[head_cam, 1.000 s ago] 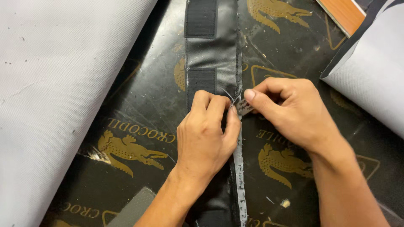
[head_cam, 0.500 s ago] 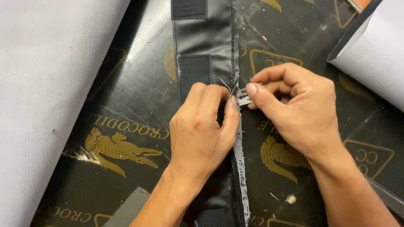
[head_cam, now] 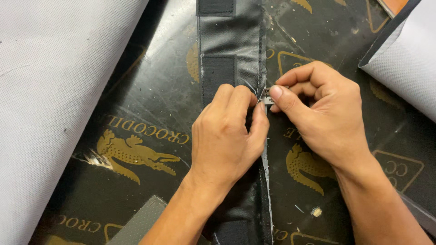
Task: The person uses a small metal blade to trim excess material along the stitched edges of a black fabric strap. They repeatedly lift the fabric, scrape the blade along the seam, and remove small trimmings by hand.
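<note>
Trimming loose threads, I'd say: your left hand point(head_cam: 225, 136) pinches the long black leather strap point(head_cam: 231, 41), your right hand point(head_cam: 324, 115) grips small metal snips point(head_cam: 268, 96). Next, cut close and careful.

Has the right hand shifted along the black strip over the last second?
No. The right hand pinches a small metal tool at the black strip edge, level with the same hook-and-loop patch as before. The camera moved, not the hand.

Looks like a sewing or upholstery workshop: black printed table cover point(head_cam: 136, 113), grey fabric sheets point(head_cam: 54, 100), dark strap point(head_cam: 229, 41) with fastener patches.
</note>
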{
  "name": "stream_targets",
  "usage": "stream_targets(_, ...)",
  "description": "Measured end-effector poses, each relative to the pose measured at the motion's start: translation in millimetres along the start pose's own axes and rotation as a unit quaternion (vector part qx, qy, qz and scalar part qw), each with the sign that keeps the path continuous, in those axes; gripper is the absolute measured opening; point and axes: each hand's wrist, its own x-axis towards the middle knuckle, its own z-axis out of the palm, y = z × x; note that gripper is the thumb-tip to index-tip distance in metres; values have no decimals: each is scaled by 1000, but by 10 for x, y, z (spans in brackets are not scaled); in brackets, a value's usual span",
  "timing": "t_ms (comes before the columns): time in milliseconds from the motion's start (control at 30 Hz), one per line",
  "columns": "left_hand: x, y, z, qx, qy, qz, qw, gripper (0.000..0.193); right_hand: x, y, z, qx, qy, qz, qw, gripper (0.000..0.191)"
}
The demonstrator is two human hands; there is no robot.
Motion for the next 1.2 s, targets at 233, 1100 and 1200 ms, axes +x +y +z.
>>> stream_targets(233, 5, -6, -5, 4, -4, -3, 1000, 15, 12, -29, 17, -22, -6, 18, 1000, 15)
stream_targets(1100, 11, -14, -13, 17, 0, 29, 999, 15, 23, -52, 96, 19, 26, 28, 999, 13)
stream_targets(1200, 13, -9, -17, 12, 3, 32, 999, 15, 42, -57, 131, 75, 46, 35, 996, 13)
